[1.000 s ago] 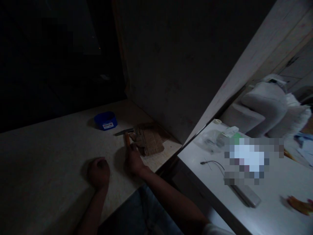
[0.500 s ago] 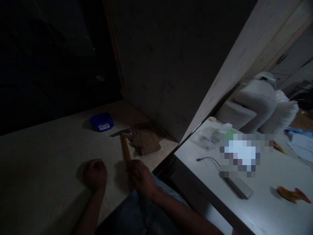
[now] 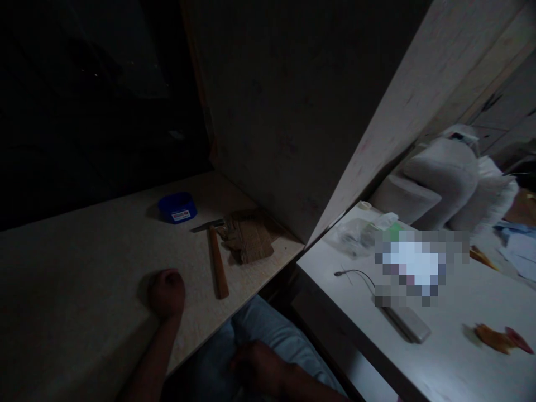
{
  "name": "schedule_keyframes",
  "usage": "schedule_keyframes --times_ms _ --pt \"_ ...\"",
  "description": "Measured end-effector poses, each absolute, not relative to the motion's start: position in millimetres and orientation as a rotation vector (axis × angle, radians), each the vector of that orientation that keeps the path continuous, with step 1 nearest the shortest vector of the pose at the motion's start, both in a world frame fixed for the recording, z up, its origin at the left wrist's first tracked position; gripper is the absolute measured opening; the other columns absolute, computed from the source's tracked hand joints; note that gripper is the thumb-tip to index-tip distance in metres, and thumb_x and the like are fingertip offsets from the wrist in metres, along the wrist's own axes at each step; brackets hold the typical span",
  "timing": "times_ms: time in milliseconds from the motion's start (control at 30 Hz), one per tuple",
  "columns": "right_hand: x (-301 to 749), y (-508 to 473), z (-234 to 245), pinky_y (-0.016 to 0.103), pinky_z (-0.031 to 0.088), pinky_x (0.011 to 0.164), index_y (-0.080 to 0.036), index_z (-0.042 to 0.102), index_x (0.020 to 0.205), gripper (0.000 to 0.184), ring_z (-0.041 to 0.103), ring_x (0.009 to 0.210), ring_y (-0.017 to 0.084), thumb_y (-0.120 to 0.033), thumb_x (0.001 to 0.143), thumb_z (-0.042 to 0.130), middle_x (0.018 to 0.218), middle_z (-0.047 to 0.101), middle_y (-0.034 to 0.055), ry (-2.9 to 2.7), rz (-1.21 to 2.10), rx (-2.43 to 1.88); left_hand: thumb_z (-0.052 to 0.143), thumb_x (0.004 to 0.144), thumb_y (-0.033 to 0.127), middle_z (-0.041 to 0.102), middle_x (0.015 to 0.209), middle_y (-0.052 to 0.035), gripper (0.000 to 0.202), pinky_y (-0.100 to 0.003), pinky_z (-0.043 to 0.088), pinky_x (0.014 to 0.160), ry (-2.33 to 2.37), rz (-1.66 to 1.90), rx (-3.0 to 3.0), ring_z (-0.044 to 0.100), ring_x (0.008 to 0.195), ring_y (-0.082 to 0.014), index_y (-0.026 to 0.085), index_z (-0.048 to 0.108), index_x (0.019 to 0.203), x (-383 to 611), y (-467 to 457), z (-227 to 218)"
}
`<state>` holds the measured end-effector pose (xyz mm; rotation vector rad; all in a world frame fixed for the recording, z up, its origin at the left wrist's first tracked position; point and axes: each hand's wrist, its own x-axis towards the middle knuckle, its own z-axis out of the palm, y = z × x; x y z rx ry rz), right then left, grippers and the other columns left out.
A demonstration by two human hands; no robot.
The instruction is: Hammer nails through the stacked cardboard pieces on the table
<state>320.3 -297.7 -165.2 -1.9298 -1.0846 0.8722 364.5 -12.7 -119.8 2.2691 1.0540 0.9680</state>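
A hammer [image 3: 218,265] with a wooden handle and a thin, pointed metal head lies loose on the pale tabletop [image 3: 96,251]. To the left of its handle, my left hand [image 3: 166,293] rests on the table as a closed fist, and nothing shows in it. My right hand [image 3: 259,363] is over my lap, below the table edge. Its fingers are curled, partly lost in shadow, with no object visible in them. Beside the hammer head is a torn piece of brown cardboard [image 3: 253,240]. Behind and to the left stands a blue plastic container [image 3: 176,209] with a white label.
A grey panel [image 3: 293,123] rises behind the cardboard. Across a gap on the right is a white table [image 3: 456,346] bearing a grey box [image 3: 408,321] with a cable, a clear plastic bag [image 3: 352,237] and a yellow-red object [image 3: 500,338]. Pale cushions [image 3: 439,173] are piled beyond.
My right hand has let go of the hammer handle and moved down and back over my lap. The hammer now lies on the table. My left fist stays in place.
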Motion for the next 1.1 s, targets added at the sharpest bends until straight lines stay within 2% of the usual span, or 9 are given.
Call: schedule_keyframes --times_ms 133,267,467,600,667,767,867,933,1100 --pt "333 -309 -151 0.028 0.054 0.085 -0.015 0.077 0.097 0.036 0.074 0.094 0.023 -0.004 0.073 0.053 0.101 0.079 0.0113 -1.058 0.807 -1.926 0.049 0.076 0.022 0.061 0.077 -0.0088 0.015 -0.036 0.046 0.074 1.062 0.977 2.232 0.056 0.077 -0.0244 0.019 0.063 0.072 363 -15 -118" --pt "339 -335 -157 0.032 0.056 0.081 -0.020 0.077 0.091 0.037 0.074 0.090 0.024 -0.006 0.070 0.050 0.096 0.079 0.0077 -0.889 0.691 -1.869 0.049 0.075 0.022 0.062 0.078 -0.0093 0.015 -0.038 0.047 0.077 1.044 1.006 2.187 0.057 0.079 -0.0252 0.020 0.062 0.070 363 -17 -116" --pt "343 -347 -170 0.034 0.056 0.073 -0.021 0.074 0.092 0.026 0.074 0.082 0.025 -0.021 0.077 0.053 0.086 0.077 0.0070 -0.583 0.764 -1.741 0.050 0.072 0.021 0.063 0.078 -0.0073 0.011 -0.040 0.049 0.083 1.027 0.995 2.053 0.060 0.081 -0.0243 0.021 0.061 0.070 361 -16 -112" --pt "370 -353 -139 0.035 0.056 0.073 -0.021 0.075 0.089 0.021 0.072 0.077 0.023 -0.028 0.085 0.055 0.083 0.076 0.0074 -0.627 0.702 -1.637 0.049 0.073 0.026 0.066 0.085 -0.0086 0.016 -0.042 0.050 0.086 1.030 1.081 1.969 0.063 0.085 -0.0247 0.019 0.063 0.078 355 -25 -106" --pt "401 -363 -113 0.034 0.055 0.070 -0.021 0.074 0.089 0.027 0.071 0.073 0.023 -0.038 0.091 0.053 0.077 0.074 0.0069 -0.573 0.618 -1.567 0.051 0.075 0.030 0.067 0.091 -0.0093 0.021 -0.041 0.051 0.088 0.991 1.119 1.913 0.063 0.089 -0.0248 0.018 0.065 0.085 356 -43 -99" --pt "463 -372 -78 0.037 0.055 0.084 -0.021 0.073 0.095 0.030 0.070 0.093 0.026 -0.048 0.089 0.060 0.098 0.076 0.0106 -0.431 0.288 -1.658 0.057 0.076 0.035 0.069 0.102 -0.0095 0.029 -0.038 0.052 0.087 0.882 0.969 1.693 0.065 0.094 -0.0235 0.018 0.064 0.099 374 -84 -84" --pt "525 -363 -63 0.043 0.054 0.090 -0.020 0.069 0.111 0.050 0.069 0.102 0.030 -0.056 0.076 0.067 0.120 0.072 0.0131 -0.383 0.146 -1.809 0.068 0.069 0.036 0.070 0.104 -0.0073 0.036 -0.034 0.052 0.085 0.827 0.688 1.448 0.067 0.100 -0.0237 0.020 0.064 0.101 405 -122 -71" --pt "555 -348 -65 0.045 0.051 0.093 -0.018 0.072 0.103 0.052 0.068 0.103 0.032 -0.059 0.072 0.068 0.110 0.075 0.0136 -0.400 0.156 -1.905 0.072 0.065 0.036 0.071 0.095 -0.0055 0.032 -0.032 0.052 0.080 0.809 0.537 1.398 0.068 0.095 -0.0239 0.020 0.066 0.092 427 -137 -66" --pt "589 -313 -80 0.040 0.054 0.077 -0.018 0.073 0.076 0.037 0.072 0.084 0.034 -0.053 0.064 0.078 0.073 0.075 0.0095 -0.389 0.198 -1.916 0.071 0.061 0.033 0.069 0.074 -0.0042 0.021 -0.030 0.049 0.066 0.783 0.357 1.364 0.068 0.075 -0.0216 0.018 0.065 0.074 461 -139 -67"
